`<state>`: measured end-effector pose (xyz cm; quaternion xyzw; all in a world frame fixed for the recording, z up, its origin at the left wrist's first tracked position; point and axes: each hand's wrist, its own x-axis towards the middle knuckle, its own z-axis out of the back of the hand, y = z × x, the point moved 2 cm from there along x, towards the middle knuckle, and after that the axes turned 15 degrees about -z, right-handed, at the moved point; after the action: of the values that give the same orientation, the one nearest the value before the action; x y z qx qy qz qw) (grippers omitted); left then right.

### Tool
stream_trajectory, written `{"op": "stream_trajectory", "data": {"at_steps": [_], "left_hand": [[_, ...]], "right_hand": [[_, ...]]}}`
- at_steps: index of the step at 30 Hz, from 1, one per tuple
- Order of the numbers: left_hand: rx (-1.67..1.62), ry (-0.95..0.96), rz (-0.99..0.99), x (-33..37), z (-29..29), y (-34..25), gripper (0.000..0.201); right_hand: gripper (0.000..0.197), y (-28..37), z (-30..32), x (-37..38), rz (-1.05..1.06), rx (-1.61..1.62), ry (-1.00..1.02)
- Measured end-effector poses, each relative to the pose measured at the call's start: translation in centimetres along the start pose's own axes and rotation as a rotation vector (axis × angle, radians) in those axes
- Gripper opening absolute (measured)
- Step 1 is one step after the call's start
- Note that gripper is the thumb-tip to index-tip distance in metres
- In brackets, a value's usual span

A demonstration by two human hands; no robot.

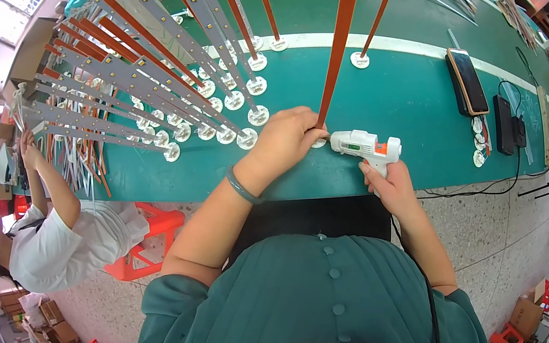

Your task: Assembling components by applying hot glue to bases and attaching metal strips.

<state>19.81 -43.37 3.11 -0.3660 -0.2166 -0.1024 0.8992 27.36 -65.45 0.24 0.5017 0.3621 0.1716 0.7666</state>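
My left hand [284, 140] is closed around the foot of an upright LED strip [337, 57], its orange-brown back showing. Under the fingers, the strip's round white base [319, 143] is partly hidden. My right hand [391, 187] grips a white glue gun [363, 144] by its handle. The gun's nozzle points left, close to the foot of the strip and my left fingertips; whether it touches cannot be made out. Just left of my left hand stand several more LED strips [170, 81] on round white bases [247, 138], some showing grey faces with small LEDs.
On the green table [422, 122], a phone [467, 81] and a black power bank-like box [504, 124] with cables lie at right. One strip stands on its base [360, 60] beyond the gun. A co-worker [66, 236] holds strips at left, near a red stool [150, 238].
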Motion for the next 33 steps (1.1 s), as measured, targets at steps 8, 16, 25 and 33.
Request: {"op": "stream_trajectory", "data": {"at_steps": [8, 16, 25, 33], "left_hand": [[-0.012, 0.062, 0.024, -0.4, -0.2, -0.5, 0.005], [-0.068, 0.023, 0.038, -0.2, -0.1, -0.6, 0.016], [-0.082, 0.0, 0.059, -0.3, -0.3, -0.9, 0.018], [-0.069, 0.002, 0.061, -0.5, -0.5, -0.7, 0.017]], "right_hand": [[0.019, -0.8, 0.5, 0.1, -0.037, 0.078, 0.063], [0.022, -1.5, 1.2, 0.2, -0.046, 0.131, 0.143], [0.021, -0.9, 0.5, 0.3, 0.002, 0.049, 0.068], [0.017, -0.4, 0.3, 0.2, -0.018, 0.004, 0.025]]}}
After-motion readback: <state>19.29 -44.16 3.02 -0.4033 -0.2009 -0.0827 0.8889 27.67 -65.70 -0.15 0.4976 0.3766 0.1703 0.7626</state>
